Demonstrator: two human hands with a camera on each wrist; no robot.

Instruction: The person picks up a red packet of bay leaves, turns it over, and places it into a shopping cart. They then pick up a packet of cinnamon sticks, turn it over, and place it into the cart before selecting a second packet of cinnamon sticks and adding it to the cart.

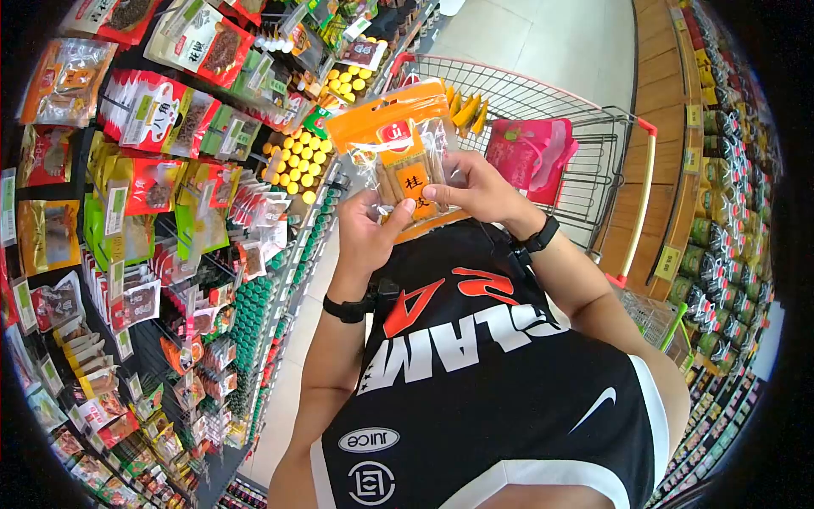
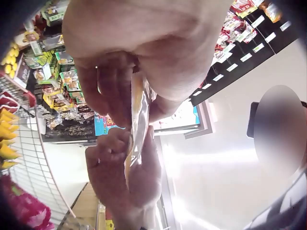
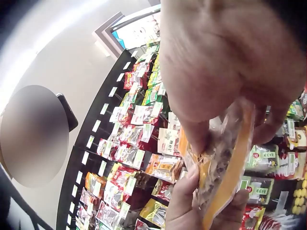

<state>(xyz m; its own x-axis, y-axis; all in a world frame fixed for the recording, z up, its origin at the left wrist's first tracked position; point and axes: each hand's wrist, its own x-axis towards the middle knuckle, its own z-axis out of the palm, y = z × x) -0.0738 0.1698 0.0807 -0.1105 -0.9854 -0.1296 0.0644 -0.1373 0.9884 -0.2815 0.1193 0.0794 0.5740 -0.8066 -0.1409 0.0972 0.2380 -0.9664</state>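
Plainly two-handed: an orange-and-clear packet (image 1: 398,165) is held up before the black jersey (image 1: 475,382), printed front facing the head camera.
The lower half is pinched between thumbs and fingers, one side by the left hand (image 1: 366,225), the other by the right hand (image 1: 485,190); both thumbs are laid over the front, neither grip released. The limp film is probably steadied this way, the print left mostly uncovered for reading. Orange header (image 1: 360,127) with a red logo below; shiny, creased window, through which brown bark-like sticks (image 1: 392,180) are seen lying lengthwise; small orange label (image 1: 413,180) printed with dark characters. The packet is flanked by racked packets (image 1: 161,114) and a wire trolley (image 1: 638,208), where a pink bag (image 1: 526,153) is stowed, likely to free both hands.
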